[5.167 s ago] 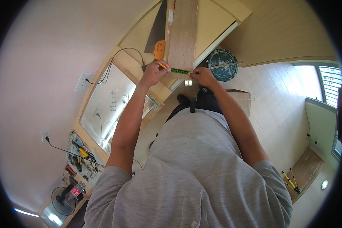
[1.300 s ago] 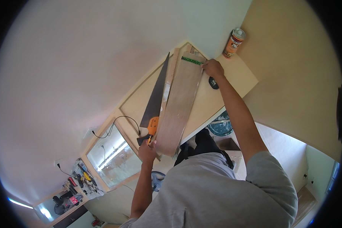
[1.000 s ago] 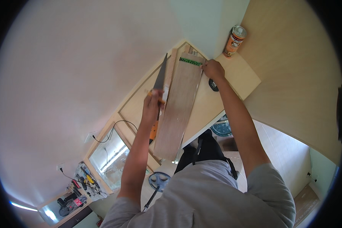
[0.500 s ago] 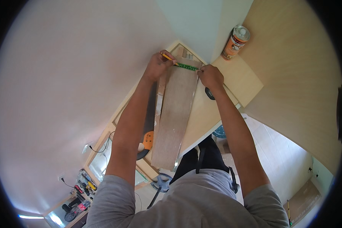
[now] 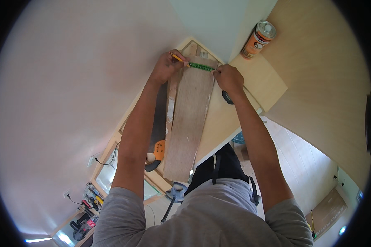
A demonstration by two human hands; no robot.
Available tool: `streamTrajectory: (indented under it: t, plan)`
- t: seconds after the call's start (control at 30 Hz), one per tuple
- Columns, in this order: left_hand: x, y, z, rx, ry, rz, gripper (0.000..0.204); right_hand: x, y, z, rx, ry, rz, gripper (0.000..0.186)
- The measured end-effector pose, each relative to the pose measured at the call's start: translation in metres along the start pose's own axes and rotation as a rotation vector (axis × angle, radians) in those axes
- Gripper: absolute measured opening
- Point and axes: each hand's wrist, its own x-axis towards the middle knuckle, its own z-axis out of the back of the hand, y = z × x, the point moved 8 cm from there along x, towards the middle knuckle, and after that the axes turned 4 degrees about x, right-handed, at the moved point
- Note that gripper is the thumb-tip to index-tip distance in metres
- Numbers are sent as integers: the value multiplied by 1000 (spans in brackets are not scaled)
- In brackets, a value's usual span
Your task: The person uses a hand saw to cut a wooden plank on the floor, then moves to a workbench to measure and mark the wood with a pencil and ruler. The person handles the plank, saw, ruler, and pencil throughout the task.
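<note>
A long, thin wooden board (image 5: 189, 119) lies lengthwise in front of me on the pale wooden surface. Across its far end runs a green tape measure blade (image 5: 200, 66). My left hand (image 5: 167, 68) is closed around a yellow pencil (image 5: 177, 57), its tip by the tape's left end at the board's edge. At the board's right edge, my right hand (image 5: 229, 78) pinches the other end of the green blade. A dark round object (image 5: 227, 97), perhaps the tape's case, shows partly under my right wrist. Left of the board lies a handsaw with an orange and black handle (image 5: 159, 149).
An orange can (image 5: 257, 40) stands on a pale panel at the far right. Walls rise behind and to the left. Assorted hand tools (image 5: 92, 199) lie at the lower left. A blue-grey tool part (image 5: 176, 192) shows near my waist.
The whole scene has shifted slightly in view. The pencil tip stays by the tape's left end, and both hands keep their places at the board's far end.
</note>
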Motion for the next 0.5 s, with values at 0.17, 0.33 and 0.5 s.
streamTrajectory:
  t: [0.17, 0.33, 0.5]
  plan:
    - [-1, -1, 0, -2, -4, -1, 11, -1, 0, 0, 8, 10, -16, 28]
    - [-1, -2, -2, -23, 22, -6, 11, -2, 1, 2, 3, 27, -39, 28]
    - [-2, -1, -3, -6, 26, -14, 12, -3, 1, 2, 4, 29, -33, 28]
